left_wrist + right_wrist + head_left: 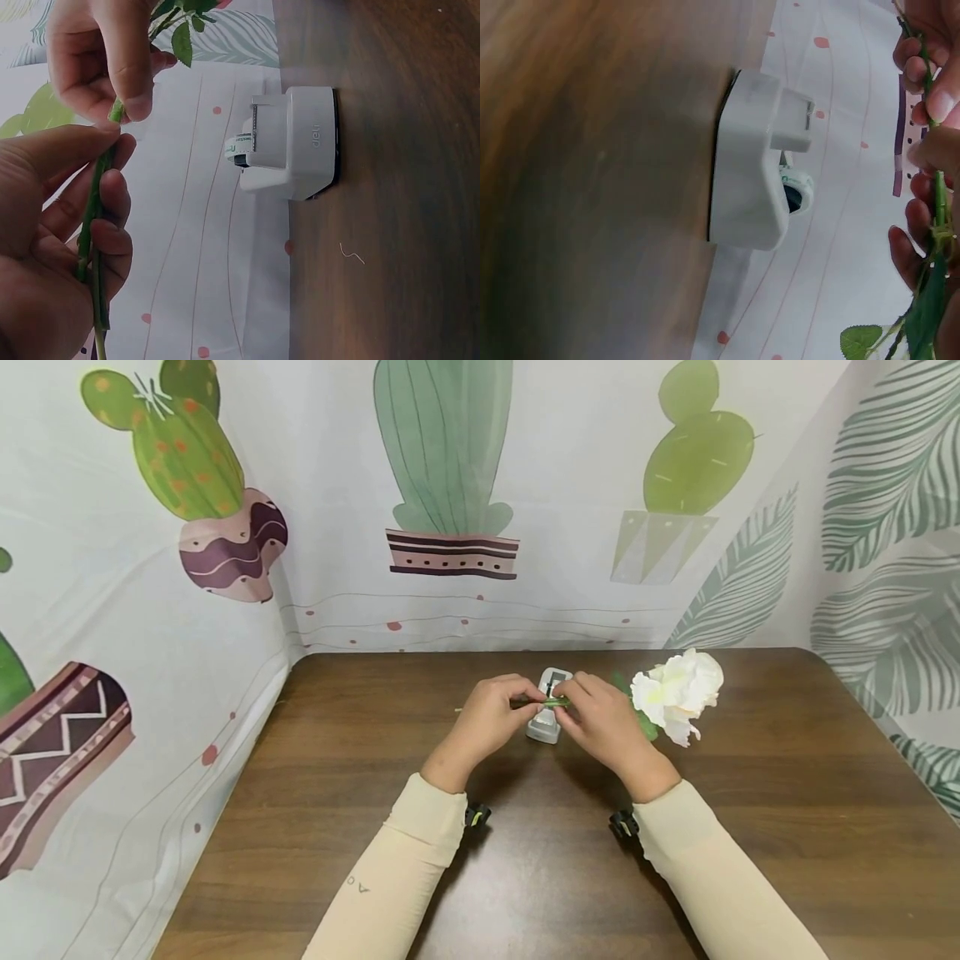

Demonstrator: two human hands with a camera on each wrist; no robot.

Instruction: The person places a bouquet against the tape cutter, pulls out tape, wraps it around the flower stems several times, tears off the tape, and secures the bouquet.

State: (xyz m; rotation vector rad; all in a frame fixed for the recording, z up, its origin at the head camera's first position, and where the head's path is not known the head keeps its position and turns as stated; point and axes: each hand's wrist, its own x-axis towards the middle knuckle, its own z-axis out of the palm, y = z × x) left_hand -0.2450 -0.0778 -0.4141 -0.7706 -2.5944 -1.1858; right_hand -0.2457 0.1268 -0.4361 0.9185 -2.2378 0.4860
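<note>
Both hands hold green flower stems point(94, 199) above the table, their fingertips close together. My left hand point(489, 717) has its fingers curled round the lower stems, with the thumb pressed along them. Just beside it, my right hand point(606, 723) pinches the stem between thumb and fingers. A white artificial flower point(679, 690) with green leaves point(861, 341) sticks out beyond the right hand. Below and behind the hands stands a small white-grey tape dispenser point(309, 142) with a roll of tape point(798, 190) in it; neither hand touches it.
The brown wooden table point(360, 827) runs under both forearms. A white cloth printed with cacti and leaves point(330, 510) hangs behind and at the sides. A thin pale thread point(351, 253) lies on the table near the dispenser.
</note>
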